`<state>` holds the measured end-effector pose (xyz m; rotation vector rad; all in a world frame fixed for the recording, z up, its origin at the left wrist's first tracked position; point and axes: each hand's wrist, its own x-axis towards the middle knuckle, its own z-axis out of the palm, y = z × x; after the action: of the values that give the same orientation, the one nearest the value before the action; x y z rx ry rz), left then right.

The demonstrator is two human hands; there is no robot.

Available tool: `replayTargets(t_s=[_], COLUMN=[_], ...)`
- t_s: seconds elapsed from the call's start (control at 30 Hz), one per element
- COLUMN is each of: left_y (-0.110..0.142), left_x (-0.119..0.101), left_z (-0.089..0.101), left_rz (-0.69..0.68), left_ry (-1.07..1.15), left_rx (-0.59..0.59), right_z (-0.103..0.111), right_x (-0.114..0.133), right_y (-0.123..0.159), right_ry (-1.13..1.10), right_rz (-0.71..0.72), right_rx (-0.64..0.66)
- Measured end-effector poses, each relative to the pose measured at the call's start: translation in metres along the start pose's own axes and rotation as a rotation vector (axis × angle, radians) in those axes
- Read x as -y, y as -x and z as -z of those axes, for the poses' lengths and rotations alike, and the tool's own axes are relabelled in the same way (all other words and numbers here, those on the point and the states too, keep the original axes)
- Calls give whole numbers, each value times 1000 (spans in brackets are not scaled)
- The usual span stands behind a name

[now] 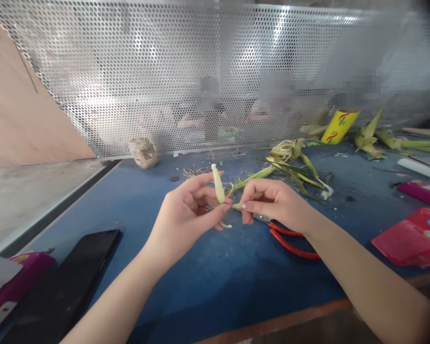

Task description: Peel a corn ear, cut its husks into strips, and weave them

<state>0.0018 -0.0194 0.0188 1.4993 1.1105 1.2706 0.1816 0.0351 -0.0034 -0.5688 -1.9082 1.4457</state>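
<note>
My left hand is closed in a pinch on a pale yellow-green leaf strip that stands up between thumb and fingers. My right hand is closed too, pinching the same strip's other part, a thin green piece that runs off to the upper right. Both hands are held together just above the blue table. Red-handled scissors lie on the table right under my right hand and wrist.
A heap of green leaf scraps lies behind my hands, with more leaves and a yellow cup at the back right. A black phone and pink case lie at front left, pink packets at right. A perforated metal screen backs the table.
</note>
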Motion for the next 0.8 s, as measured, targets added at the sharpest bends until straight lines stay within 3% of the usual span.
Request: replayTargets(t_s=[0.27,0.53,0.7,0.8], left_y=[-3,-1,-1,-3], left_x=[4,12,13,13], left_z=[7,3,5,7], left_rz=[21,-34,-25,10], left_ry=[84,-105,-36,-19], left_rx=[84,87,143,130], right_z=[8,-6,-7,-9], right_x=[-6,-16,-17,-17], right_y=[0,-2,-5,-6], right_ry=[91,6,-24,23], right_rz=[-33,-41,-83,-38], right_rx=[20,97,144,93])
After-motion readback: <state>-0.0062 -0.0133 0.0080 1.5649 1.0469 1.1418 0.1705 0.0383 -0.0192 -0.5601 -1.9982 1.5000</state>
